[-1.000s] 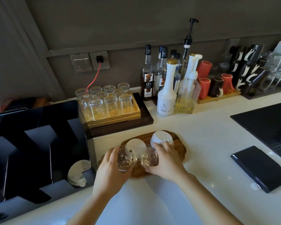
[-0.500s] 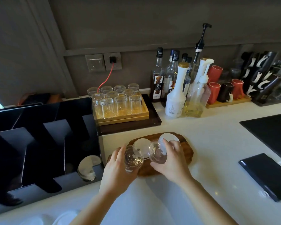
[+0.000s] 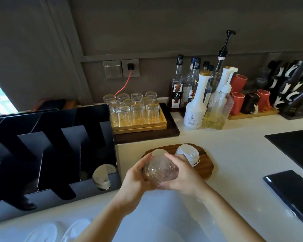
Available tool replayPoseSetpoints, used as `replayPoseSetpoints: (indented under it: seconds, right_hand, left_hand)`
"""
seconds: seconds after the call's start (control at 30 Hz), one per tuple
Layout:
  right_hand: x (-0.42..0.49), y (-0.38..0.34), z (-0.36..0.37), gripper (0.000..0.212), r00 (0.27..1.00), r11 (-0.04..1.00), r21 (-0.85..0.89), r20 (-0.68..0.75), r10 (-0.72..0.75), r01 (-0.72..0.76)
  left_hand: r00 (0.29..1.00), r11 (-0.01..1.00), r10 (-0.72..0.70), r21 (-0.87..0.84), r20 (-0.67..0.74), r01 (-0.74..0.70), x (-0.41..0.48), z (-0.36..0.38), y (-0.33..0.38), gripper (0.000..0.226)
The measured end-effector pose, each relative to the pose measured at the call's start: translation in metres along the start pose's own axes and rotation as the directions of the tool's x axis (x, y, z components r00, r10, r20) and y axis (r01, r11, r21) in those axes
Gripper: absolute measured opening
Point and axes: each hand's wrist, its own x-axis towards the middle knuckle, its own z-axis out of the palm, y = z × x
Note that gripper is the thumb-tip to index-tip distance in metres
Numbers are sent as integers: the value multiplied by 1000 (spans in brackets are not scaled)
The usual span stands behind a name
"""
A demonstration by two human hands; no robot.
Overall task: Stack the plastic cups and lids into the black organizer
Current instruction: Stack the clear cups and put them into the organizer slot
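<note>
Both hands hold clear plastic cups (image 3: 160,169) lying sideways just above the counter, pushed together into one bundle. My left hand (image 3: 136,179) grips them from the left, my right hand (image 3: 180,179) from the right and below. Behind them, on a wooden board (image 3: 204,165), lie white lids (image 3: 188,154), one partly hidden by the cups. The black organizer (image 3: 51,163) stands at the left with several slanted slots. White lids (image 3: 102,176) sit in its rightmost slot.
A tray of upturned glasses (image 3: 136,110) stands behind the board, with syrup bottles (image 3: 196,102) and mugs (image 3: 247,100) to the right. A black mat (image 3: 294,147) and a black flat case (image 3: 292,193) lie at the right. Clear lids (image 3: 59,231) show at the bottom edge.
The two cups, held apart one in each hand before, have come together into one bundle between both hands, lifted off the board toward me. The camera view has shifted left.
</note>
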Motion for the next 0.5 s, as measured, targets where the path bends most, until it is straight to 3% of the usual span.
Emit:
replayPoseSetpoints:
  seconds: [0.13, 0.33, 0.43, 0.5]
  right_hand:
    - [-1, -3, 1, 114, 999, 997, -66, -2, -42, 42]
    - [-5, -13, 10, 115, 996, 994, -58, 32, -86, 88]
    - [-11, -12, 12, 107, 1000, 972, 235, -8, -7, 8]
    - [-16, -11, 16, 93, 993, 883, 464, -54, 108, -70]
  left_hand:
    - [996, 954, -88, -288, -14, 81, -5, 2, 5, 75]
    - [969, 973, -121, -217, -216, 73, -7, 8, -1, 57]
    - [962, 968, -123, -241, -242, 64, -14, 1, 3, 49]
    - [957, 963, -129, -262, -261, 58, -19, -5, 5, 49]
